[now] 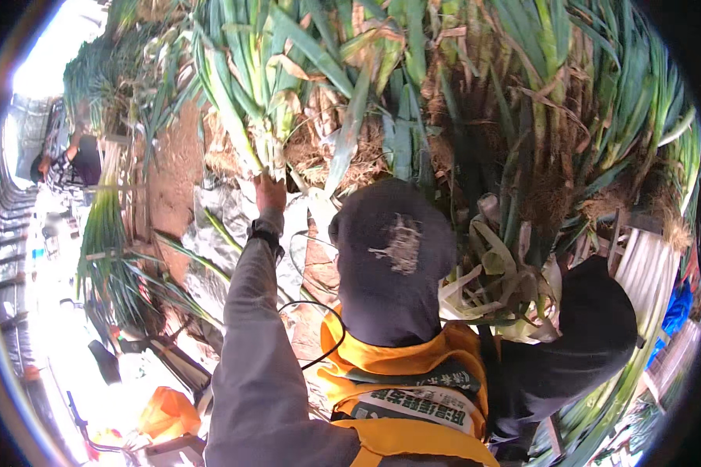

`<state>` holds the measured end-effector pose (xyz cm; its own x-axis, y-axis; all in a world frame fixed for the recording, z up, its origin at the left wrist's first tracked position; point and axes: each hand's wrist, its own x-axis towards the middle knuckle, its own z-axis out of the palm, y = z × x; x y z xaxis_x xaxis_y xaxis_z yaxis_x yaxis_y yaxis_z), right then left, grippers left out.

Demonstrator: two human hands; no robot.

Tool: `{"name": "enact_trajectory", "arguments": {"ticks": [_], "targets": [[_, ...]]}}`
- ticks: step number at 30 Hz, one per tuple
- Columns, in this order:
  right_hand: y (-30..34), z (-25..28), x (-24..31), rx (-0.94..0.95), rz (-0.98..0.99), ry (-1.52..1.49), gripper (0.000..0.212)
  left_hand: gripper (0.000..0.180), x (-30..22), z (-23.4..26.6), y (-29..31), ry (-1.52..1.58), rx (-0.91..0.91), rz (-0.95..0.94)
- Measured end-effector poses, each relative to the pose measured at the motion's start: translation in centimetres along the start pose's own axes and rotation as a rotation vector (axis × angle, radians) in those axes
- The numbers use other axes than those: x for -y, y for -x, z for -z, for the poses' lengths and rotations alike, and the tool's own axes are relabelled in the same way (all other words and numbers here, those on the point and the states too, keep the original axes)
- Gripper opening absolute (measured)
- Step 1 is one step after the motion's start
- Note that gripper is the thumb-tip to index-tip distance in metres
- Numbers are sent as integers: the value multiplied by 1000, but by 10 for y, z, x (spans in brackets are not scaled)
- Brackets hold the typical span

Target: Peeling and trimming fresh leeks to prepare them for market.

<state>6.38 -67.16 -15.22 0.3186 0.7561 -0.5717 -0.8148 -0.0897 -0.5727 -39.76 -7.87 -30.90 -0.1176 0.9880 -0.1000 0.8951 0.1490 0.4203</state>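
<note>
My left hand (pixel 269 193) reaches forward in a grey sleeve, a dark band at its wrist. Its fingers are closed around the pale lower stalks of some large green onions (pixel 266 148), whose green leaves fan away from me. Further untrimmed green onions (pixel 553 101), with brown dry leaves and earthy roots, stand in a thick row beyond and to the right. Dark cloth on the right (pixel 588 319) may be my right sleeve or a leg; my right hand does not show. Peeled pale outer leaves (pixel 502 272) lie in a heap to the right of my dark-clothed knee (pixel 393 249).
An orange printed apron (pixel 413 350) covers my lap. Cleaned green onions with white stalks (pixel 648 272) lie at the right, others (pixel 105 226) at the left. A silvery sheet (pixel 210 249) covers the ground. Another person (pixel 74 159) works at the far left. An orange bag (pixel 167 412) sits lower left.
</note>
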Motion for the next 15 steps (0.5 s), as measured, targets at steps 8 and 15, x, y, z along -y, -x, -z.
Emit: {"name": "enact_trajectory", "arguments": {"ticks": [8, 15], "targets": [[96, 68, 21, 96, 188, -400, 31, 71, 114, 11, -89, 333, 169, -182], [77, -123, 78, -573, 212, -482, 39, 44, 36, 1, -94, -500, 370, -253]]}}
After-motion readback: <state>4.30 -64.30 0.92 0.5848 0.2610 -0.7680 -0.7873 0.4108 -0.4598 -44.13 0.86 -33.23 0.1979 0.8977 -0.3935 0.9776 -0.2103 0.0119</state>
